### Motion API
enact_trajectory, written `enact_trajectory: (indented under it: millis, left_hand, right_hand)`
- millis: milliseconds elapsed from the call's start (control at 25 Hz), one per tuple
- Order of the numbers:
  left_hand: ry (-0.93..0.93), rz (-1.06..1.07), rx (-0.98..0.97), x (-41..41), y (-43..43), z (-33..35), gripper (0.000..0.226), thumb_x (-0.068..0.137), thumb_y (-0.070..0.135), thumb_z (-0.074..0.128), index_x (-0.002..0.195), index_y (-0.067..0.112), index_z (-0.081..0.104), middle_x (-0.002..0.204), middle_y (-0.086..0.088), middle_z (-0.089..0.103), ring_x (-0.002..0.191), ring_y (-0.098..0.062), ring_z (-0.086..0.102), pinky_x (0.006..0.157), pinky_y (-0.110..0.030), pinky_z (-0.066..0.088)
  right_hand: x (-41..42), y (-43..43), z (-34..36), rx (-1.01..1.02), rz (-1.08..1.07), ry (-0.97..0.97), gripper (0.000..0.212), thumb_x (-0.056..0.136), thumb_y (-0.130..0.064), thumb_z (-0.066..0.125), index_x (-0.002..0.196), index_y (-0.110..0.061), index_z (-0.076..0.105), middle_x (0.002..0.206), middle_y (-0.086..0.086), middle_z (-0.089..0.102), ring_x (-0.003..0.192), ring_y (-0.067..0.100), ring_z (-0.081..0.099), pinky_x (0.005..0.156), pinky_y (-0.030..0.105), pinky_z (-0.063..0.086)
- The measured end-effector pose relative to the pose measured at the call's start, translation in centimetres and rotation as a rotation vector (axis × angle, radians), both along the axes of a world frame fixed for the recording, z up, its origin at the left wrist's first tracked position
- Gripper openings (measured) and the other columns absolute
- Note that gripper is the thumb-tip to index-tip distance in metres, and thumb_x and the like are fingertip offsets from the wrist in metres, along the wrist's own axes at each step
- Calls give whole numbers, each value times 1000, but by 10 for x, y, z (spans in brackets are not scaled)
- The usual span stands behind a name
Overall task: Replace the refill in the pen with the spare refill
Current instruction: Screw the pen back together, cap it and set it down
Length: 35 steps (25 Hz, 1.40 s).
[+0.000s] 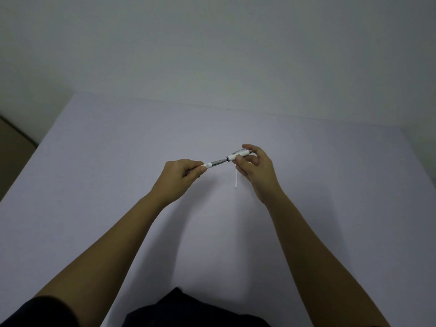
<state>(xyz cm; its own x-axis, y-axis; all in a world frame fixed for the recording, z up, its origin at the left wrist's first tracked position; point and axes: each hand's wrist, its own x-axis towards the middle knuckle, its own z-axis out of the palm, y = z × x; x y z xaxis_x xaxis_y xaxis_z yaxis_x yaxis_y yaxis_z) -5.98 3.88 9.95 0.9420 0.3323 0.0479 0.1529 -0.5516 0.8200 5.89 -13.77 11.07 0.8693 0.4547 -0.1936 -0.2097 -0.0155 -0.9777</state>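
Dark clothing (198,312) edges the bottom of the view, with both bare forearms reaching forward over the pale table (94,185). Held above its middle, the pen (226,158) is pulled partly apart. The left hand (181,173) pinches the white front piece; the right hand (253,166) pinches the white barrel. A grey stretch, probably the refill, bridges them. Below the right hand a thin white spare refill (236,179) lies on the table.
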Motion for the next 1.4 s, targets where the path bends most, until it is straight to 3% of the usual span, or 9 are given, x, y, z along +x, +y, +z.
enact_trajectory:
  millis: [120,440,640,760,840,960,1120,1280,1400]
  left_hand:
    - [-6,-12,13,1,-2,3,21,91,34,54,87,20,69,73,-18,63,63,-20,48,55,-25,35]
    - [-52,27,65,6,-12,7,30,93,31,53,81,8,67,64,-21,59,53,-19,42,51,-24,31]
    - [70,-64,238,8,-14,3,36,94,35,47,80,8,66,65,-17,62,61,-30,53,58,-44,44]
    - [113,-71,275,15,-18,-8,32,93,32,51,79,10,69,64,-13,56,61,-24,49,56,-37,38]
    - [168,-10,251,23,-23,-22,38,92,29,53,66,4,64,56,-9,45,53,-19,40,50,-30,30]
    - [265,107,178,38,-30,-48,45,94,25,52,54,5,45,47,-1,29,44,-14,27,45,-27,20]
    - [332,189,205,61,-43,-81,40,97,23,45,68,-1,58,55,-3,35,54,-19,36,53,-31,28]
    - [296,223,228,74,-56,-106,33,98,19,41,93,-6,61,79,-21,57,68,-28,49,59,-35,36]
    - [255,279,116,79,-64,-119,28,98,16,43,109,-5,58,85,-18,57,71,-22,49,59,-21,29]
  right_hand:
    - [-5,3,-1,-77,16,-69,20,83,-16,65,97,-29,59,92,-1,72,90,14,66,87,32,53]
    - [-13,16,1,-120,68,-170,17,84,-14,66,99,-15,60,89,-4,73,88,13,69,85,27,53]
    - [-4,15,-6,-239,109,-208,28,83,-19,66,111,-17,60,89,-5,72,86,9,68,86,28,53]
    - [6,18,-24,-332,147,-192,48,85,-26,64,130,-21,50,103,1,69,95,10,64,87,23,48]
    - [14,20,-39,-425,204,-204,55,89,-35,58,139,-21,40,119,0,63,102,8,58,83,17,42]
    - [34,17,-69,-636,238,-319,55,97,-35,40,144,-10,27,149,9,38,134,20,39,107,27,33]
    - [53,2,-117,-978,313,-385,52,101,-22,26,147,-2,13,159,14,9,147,23,7,118,35,6]
    - [49,-14,-151,-1116,365,-462,54,100,-22,25,148,-7,6,160,10,0,147,24,-1,118,41,3]
    - [46,-21,-165,-1132,344,-575,56,99,-23,28,148,-9,7,159,9,3,147,23,1,118,40,4]
